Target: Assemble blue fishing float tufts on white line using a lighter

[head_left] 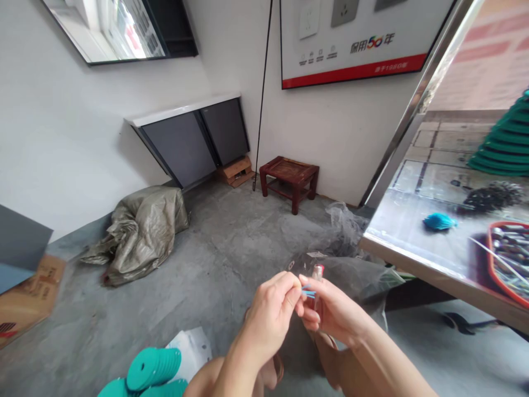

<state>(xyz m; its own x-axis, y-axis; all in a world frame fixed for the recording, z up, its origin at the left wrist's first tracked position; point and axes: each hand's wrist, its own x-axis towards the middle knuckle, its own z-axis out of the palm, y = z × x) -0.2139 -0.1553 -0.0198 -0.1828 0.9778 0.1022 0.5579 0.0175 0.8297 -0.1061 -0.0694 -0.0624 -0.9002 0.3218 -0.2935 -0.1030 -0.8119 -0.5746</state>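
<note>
At the far left edge a flattened cardboard box (28,300) lies on the grey floor (223,259), and beyond it a crumpled grey-green tarp (138,231) is heaped near the wall. Near the bottom, a stack of teal discs (152,368) sits just left of the person's arm, beside a white sheet (192,347). Farther back stand a dark wall cabinet (198,140) and a small red-brown wooden stool (290,182).

In the near middle, the left hand (270,314) has thumb and forefinger pressed together, pinching the end of thin blue strips (308,292). The right hand (330,311) meets it, fingers curled around a small clear piece with a red tip (318,273), the blue strips passing between both hands. Clear plastic wrapping (351,270) lies just behind them.

To the right, a table edge (413,259) carries a red basket (508,259), with stacked green discs (506,143) at the far right.
</note>
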